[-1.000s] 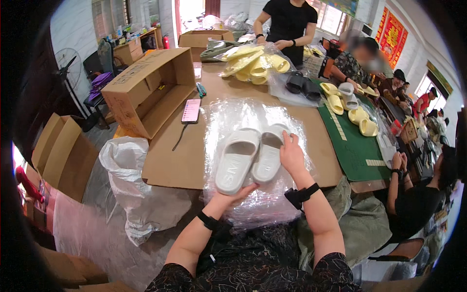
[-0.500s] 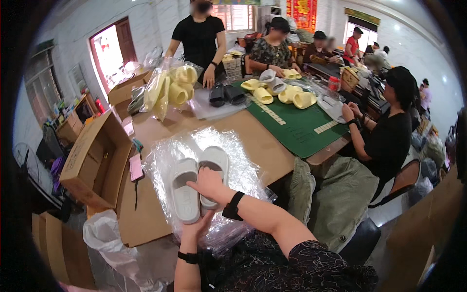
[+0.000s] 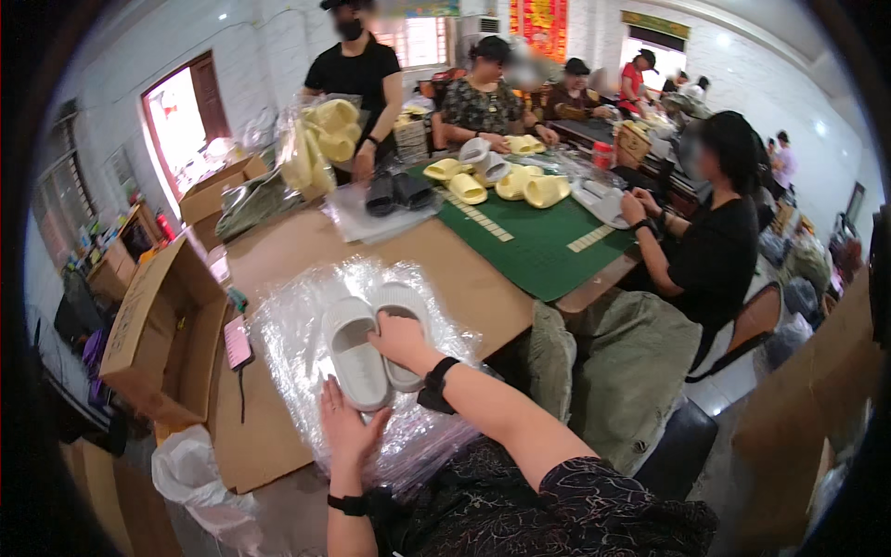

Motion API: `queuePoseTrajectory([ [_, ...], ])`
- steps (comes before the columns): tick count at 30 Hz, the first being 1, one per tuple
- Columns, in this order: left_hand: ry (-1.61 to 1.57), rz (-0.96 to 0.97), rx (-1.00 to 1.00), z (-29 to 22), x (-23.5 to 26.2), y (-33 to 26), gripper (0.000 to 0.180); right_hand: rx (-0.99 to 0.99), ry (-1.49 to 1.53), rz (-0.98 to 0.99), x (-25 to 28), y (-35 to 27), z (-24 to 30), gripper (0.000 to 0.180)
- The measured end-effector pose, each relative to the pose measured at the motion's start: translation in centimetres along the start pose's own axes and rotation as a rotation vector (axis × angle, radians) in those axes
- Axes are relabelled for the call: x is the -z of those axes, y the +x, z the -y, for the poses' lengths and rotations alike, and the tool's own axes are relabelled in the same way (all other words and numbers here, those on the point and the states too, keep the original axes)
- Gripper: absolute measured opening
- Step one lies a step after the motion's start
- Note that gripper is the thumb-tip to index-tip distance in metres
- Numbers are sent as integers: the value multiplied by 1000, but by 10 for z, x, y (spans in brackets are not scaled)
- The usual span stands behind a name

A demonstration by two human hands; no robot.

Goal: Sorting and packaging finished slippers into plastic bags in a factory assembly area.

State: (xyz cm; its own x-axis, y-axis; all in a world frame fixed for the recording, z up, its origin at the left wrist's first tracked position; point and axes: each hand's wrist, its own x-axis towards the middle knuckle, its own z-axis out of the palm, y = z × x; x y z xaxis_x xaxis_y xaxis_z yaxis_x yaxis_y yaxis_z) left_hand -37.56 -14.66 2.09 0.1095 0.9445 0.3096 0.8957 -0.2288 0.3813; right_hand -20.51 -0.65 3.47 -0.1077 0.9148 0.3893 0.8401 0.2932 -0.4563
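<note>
A pair of light grey slide slippers lies side by side, toes pointing away from me, on a stack of clear plastic bags (image 3: 288, 325). My right hand (image 3: 405, 342) grips the pair between the two, with its fingers over the right slipper (image 3: 401, 295) and its thumb at the inner edge of the left slipper (image 3: 360, 376). Part of the right slipper is hidden beneath that hand. My left hand (image 3: 349, 432) rests with fingers stretched out on the bags, next to the left slipper's heel, and holds nothing.
An open cardboard box (image 3: 172, 334) and a pink phone-like object (image 3: 238, 342) are on the left. Yellow slippers (image 3: 546, 190) lie on a green mat (image 3: 520, 246) across the table, black slippers (image 3: 399, 192) beside it. Co-workers sit and stand around; a grey-green sack (image 3: 631, 371) is at right.
My left hand has come out from under the slippers' heels and now lies spread beside the left one. The pair has been lowered onto the bags. The view has shifted a little.
</note>
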Motion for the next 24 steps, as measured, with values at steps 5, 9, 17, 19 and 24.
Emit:
queuePoseTrajectory([
  [5,31,16,27,0,1,-1,97,-32,55,-29,-7,12,-11,33],
  [9,12,36,27,-4,0,-1,98,-118,36,-40,0,10,-24,31],
  [17,33,55,6,-6,0,0,96,-277,-22,-84,45,-26,-90,30],
  [19,37,77,45,-2,5,0,96,-296,12,-65,61,-41,-76,29],
  [24,36,58,-9,8,13,3,90,-289,459,-327,109,-103,-50,21],
])
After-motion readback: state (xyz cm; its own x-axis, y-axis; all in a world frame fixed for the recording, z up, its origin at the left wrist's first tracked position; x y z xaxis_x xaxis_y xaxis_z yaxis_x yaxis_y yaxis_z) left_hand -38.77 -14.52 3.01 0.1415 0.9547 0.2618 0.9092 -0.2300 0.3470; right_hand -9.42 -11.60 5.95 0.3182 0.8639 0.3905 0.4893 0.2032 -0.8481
